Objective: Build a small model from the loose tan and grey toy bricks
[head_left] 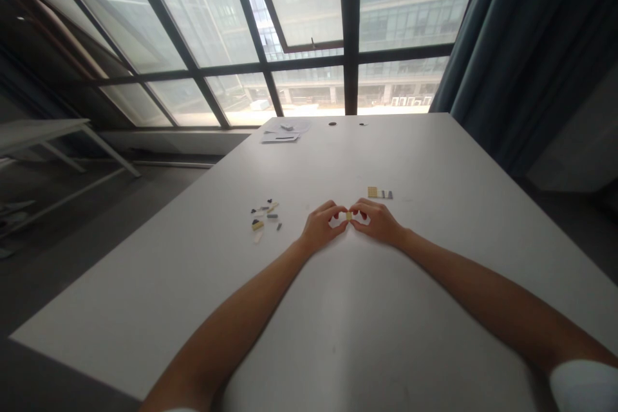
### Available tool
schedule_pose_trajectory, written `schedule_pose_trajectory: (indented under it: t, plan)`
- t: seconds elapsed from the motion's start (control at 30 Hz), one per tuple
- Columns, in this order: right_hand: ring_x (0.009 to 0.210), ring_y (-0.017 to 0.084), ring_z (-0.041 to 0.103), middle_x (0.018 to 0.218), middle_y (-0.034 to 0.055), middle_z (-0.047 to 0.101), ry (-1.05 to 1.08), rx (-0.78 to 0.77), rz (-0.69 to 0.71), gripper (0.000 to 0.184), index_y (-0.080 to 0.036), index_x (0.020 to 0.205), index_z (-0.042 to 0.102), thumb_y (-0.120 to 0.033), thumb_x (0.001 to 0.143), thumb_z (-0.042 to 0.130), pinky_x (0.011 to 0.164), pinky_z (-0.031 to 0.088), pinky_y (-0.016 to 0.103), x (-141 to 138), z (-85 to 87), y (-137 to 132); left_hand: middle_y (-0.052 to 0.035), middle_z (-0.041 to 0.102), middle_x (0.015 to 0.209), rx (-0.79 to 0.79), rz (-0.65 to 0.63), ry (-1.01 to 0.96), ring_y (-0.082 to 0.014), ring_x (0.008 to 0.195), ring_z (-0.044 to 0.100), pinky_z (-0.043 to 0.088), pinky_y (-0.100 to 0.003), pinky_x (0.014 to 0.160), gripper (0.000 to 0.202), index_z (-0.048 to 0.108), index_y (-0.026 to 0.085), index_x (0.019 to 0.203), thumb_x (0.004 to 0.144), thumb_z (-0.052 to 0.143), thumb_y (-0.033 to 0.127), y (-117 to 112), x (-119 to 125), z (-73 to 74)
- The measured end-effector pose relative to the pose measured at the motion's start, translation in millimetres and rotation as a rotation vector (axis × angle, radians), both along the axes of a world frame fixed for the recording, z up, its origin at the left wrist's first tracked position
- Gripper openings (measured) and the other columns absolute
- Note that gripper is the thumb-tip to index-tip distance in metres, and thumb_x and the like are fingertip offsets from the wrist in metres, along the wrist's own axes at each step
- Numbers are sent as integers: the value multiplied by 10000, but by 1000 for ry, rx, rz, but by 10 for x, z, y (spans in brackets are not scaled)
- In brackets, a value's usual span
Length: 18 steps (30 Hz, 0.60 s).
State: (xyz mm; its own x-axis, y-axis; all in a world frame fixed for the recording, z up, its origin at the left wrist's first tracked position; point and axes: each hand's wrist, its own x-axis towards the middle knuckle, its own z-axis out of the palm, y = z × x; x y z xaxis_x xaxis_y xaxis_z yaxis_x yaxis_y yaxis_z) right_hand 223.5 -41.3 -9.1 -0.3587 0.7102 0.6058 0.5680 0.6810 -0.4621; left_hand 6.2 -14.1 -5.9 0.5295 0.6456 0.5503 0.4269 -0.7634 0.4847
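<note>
My left hand and my right hand meet at the middle of a white table. Both pinch a tiny tan building piece between thumb and fingertips, just above the tabletop. A small flat assembly of tan and grey pieces lies just beyond my right hand. To the left of my left hand lies a scatter of several small loose pieces, tan, grey and dark.
Paper sheets with a small object on them lie at the table's far edge, near two dark round spots. Large windows rise behind the table. A dark curtain hangs at the right. Another white table stands at the left.
</note>
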Motion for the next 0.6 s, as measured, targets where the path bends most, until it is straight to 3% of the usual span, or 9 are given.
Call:
schedule_pose_trajectory:
  t: [0.6]
  plan:
    - [702, 131, 543, 869, 16, 631, -2, -17, 1, 150, -205, 993, 647, -183, 845, 663, 691, 431, 243, 11, 1, 15, -2, 574, 834, 4, -4, 19, -109, 695, 521, 441, -228, 668, 223, 694, 222, 1093, 881, 668, 287, 4, -9, 6]
